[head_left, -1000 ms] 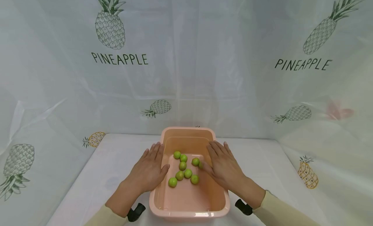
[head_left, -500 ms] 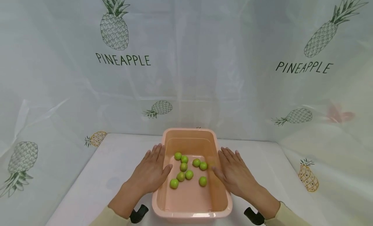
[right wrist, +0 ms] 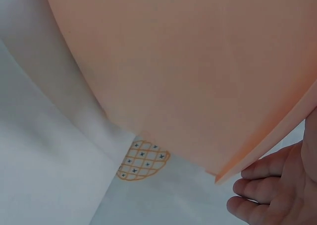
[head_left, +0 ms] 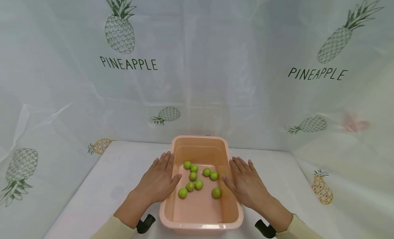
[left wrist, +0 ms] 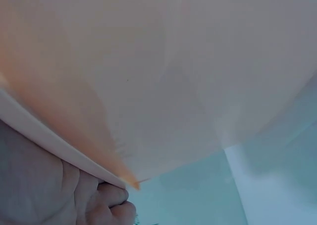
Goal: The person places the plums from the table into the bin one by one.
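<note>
A pink plastic basin (head_left: 201, 226) stands on the white-covered table, with several small round green fruits (head_left: 199, 184) scattered over its floor. One fruit (head_left: 216, 192) lies apart from the others, near the right wall. My left hand (head_left: 157, 180) rests palm down on the left rim, fingers straight and together, thumb over the inside. On the right rim my right hand (head_left: 246, 182) lies in much the same way, its thumb also reaching over the inner side. Both wrist views show the basin's outer wall, with left fingers (left wrist: 114, 210) and right fingers (right wrist: 262, 170) beside the rim.
A pale curtain (head_left: 203, 74) printed with pineapples hangs behind the table and along both sides. White cloth covers the table (head_left: 123, 170) on either side of the basin. A black band (head_left: 265, 228) is on the right wrist.
My right hand has moved right, from over the basin onto its rim, uncovering a fruit. The lone fruit near the right wall has shifted right. The left hand stays on its rim.
</note>
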`<state>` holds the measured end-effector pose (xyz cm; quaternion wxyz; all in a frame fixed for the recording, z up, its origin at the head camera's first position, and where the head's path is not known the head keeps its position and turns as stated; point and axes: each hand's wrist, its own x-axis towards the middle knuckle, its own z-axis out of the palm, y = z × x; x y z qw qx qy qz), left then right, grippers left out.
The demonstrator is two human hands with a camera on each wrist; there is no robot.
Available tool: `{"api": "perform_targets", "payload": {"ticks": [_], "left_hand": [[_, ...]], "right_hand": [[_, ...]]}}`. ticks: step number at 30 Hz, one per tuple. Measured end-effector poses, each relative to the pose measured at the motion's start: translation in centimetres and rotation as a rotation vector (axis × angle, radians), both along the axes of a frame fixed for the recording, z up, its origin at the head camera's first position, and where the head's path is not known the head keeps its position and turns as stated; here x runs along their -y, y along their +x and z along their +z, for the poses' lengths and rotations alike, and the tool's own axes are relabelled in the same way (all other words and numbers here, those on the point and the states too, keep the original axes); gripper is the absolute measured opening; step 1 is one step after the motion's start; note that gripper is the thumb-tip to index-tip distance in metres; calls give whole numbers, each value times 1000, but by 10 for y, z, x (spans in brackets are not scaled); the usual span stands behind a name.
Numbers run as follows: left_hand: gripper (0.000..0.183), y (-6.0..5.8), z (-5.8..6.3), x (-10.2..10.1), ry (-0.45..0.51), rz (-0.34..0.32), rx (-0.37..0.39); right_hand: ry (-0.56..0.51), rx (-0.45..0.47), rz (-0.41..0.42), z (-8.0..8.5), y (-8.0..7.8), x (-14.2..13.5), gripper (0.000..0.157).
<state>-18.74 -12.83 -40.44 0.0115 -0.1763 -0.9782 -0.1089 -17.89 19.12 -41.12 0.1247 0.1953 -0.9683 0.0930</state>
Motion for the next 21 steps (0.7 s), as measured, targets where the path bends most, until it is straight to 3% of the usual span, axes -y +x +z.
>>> {"api": "perform_targets", "payload": {"ticks": [11, 17, 21], "left_hand": [[79, -4, 3, 4, -55, -3, 9], [76, 0, 1, 12, 26, 30, -3], [71, 7, -6, 31, 127, 69, -49]], "right_hand": [[37, -28, -44, -3, 1, 5, 65], [29, -46, -63, -3, 3, 2, 63], [-46, -23, -95, -10, 4, -10, 63]]}}
